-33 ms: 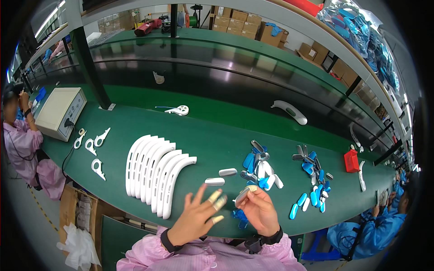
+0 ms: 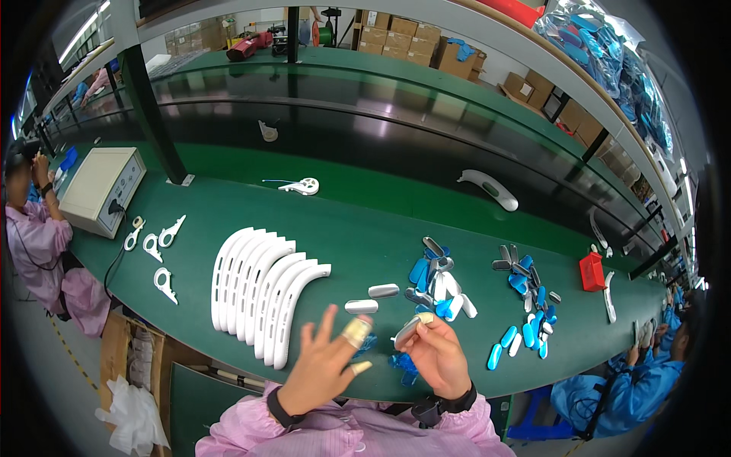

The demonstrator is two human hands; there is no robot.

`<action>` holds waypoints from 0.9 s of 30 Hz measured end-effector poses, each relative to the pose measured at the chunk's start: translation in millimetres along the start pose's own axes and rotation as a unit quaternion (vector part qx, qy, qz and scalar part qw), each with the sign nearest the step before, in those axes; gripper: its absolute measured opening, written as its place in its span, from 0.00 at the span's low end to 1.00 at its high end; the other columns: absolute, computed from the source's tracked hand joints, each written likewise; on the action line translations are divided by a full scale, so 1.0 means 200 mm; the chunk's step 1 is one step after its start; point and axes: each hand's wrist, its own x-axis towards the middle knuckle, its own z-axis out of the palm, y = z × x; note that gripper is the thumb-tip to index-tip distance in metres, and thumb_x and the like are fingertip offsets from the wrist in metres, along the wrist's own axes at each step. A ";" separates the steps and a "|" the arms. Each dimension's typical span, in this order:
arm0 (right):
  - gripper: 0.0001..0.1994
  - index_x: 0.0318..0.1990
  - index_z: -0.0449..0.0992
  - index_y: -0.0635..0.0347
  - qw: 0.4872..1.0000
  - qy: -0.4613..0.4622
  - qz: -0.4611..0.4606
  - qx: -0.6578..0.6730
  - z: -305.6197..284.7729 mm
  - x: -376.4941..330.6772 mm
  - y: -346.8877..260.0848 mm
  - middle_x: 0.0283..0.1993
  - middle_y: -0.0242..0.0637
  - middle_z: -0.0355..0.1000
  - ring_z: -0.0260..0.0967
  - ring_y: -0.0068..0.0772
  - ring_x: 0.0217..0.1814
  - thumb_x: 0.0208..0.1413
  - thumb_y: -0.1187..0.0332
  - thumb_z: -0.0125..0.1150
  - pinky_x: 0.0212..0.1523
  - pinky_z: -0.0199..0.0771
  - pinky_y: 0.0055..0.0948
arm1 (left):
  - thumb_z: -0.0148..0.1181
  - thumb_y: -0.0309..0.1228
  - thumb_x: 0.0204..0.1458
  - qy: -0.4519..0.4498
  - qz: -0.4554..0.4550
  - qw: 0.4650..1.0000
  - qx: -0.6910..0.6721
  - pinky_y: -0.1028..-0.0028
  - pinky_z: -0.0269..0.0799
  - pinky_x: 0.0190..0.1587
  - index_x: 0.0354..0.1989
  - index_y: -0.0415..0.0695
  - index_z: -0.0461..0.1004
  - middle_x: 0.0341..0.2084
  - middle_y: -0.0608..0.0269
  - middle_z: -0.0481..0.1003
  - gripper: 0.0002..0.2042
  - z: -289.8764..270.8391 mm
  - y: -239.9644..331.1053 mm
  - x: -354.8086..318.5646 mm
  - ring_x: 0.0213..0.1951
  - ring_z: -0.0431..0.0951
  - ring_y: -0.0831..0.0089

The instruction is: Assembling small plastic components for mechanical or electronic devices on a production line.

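Observation:
My right hand [image 2: 439, 356] pinches a small oval grey-and-white plastic piece [image 2: 406, 332] between thumb and finger. To its left, my left hand [image 2: 324, 365] is open with its fingers spread, pale finger cots on several of them. A crumpled scrap of blue film [image 2: 366, 346] shows beside the left fingertips; whether it touches them I cannot tell. More blue film [image 2: 404, 367] lies under the right hand. Two loose oval pieces, one white-topped [image 2: 362, 306] and one grey [image 2: 384, 290], rest just beyond my hands.
A row of curved white plastic parts [image 2: 263, 297] lies at left. Oval pieces and blue-filmed ones form two piles [image 2: 439, 278] [image 2: 529, 305] at right. Small white ring-ended parts [image 2: 164, 283] lie near a beige box [image 2: 103, 190]. A red bin [image 2: 591, 272] stands far right. Co-workers sit at both sides.
My left hand has drawn slightly left, away from the oval piece, and its fingers have shifted. The blue film scrap beside it now shows. My right hand keeps its grip.

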 end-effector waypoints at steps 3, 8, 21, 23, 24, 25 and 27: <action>0.06 0.38 0.71 0.63 1.000 0.010 0.002 -0.027 0.03 -0.02 -0.02 0.33 0.38 0.71 0.67 0.29 0.35 0.61 0.70 0.51 0.42 0.67 0.32 | 0.65 0.35 0.44 0.096 -0.132 0.982 0.093 0.49 0.51 0.54 0.63 0.35 0.57 0.57 0.44 0.63 0.37 -0.09 -0.03 -0.05 0.62 0.54 0.39; 0.06 0.38 0.71 0.63 0.999 0.015 -0.005 -0.049 0.03 -0.02 -0.02 0.32 0.37 0.71 0.66 0.28 0.35 0.60 0.70 0.51 0.42 0.66 0.31 | 0.62 0.30 0.46 0.089 -0.208 0.959 0.169 0.56 0.55 0.50 0.61 0.35 0.60 0.56 0.42 0.61 0.32 -0.10 -0.09 -0.11 0.59 0.58 0.45; 0.07 0.43 0.72 0.64 0.985 -0.027 -0.026 -0.171 0.09 0.01 -0.01 0.38 0.31 0.72 0.67 0.20 0.38 0.58 0.73 0.56 0.42 0.65 0.20 | 0.47 0.11 0.42 0.093 -0.102 0.990 -0.039 0.63 0.63 0.53 0.65 0.35 0.53 0.51 0.38 0.60 0.35 -0.08 -0.10 -0.12 0.49 0.65 0.44; 0.07 0.43 0.73 0.63 0.977 -0.024 -0.032 -0.208 0.11 0.02 -0.02 0.38 0.30 0.72 0.67 0.19 0.37 0.58 0.73 0.57 0.41 0.66 0.20 | 0.46 0.11 0.43 0.128 -0.122 0.977 -0.116 0.63 0.62 0.54 0.67 0.37 0.49 0.52 0.38 0.58 0.37 -0.10 -0.07 -0.11 0.50 0.66 0.45; 0.07 0.43 0.73 0.63 0.973 -0.022 -0.036 -0.226 0.13 0.02 -0.02 0.38 0.30 0.72 0.67 0.18 0.37 0.58 0.73 0.57 0.41 0.66 0.20 | 0.46 0.12 0.44 0.122 -0.122 0.962 -0.214 0.67 0.61 0.56 0.70 0.40 0.38 0.55 0.43 0.57 0.41 -0.10 -0.09 -0.12 0.57 0.64 0.53; 0.07 0.42 0.73 0.63 0.969 -0.024 -0.054 -0.239 0.15 0.03 -0.02 0.37 0.30 0.72 0.67 0.18 0.37 0.57 0.74 0.57 0.41 0.66 0.19 | 0.47 0.12 0.44 0.125 -0.143 0.913 -0.360 0.68 0.60 0.57 0.70 0.41 0.35 0.56 0.45 0.56 0.43 -0.11 -0.08 -0.11 0.59 0.62 0.56; 0.06 0.42 0.73 0.63 0.957 -0.027 -0.093 -0.273 0.21 0.04 0.00 0.37 0.31 0.73 0.67 0.19 0.37 0.57 0.76 0.57 0.40 0.67 0.19 | 0.48 0.11 0.43 0.122 -0.172 0.749 -0.629 0.69 0.58 0.59 0.70 0.43 0.29 0.58 0.49 0.55 0.46 -0.12 -0.03 -0.10 0.63 0.59 0.61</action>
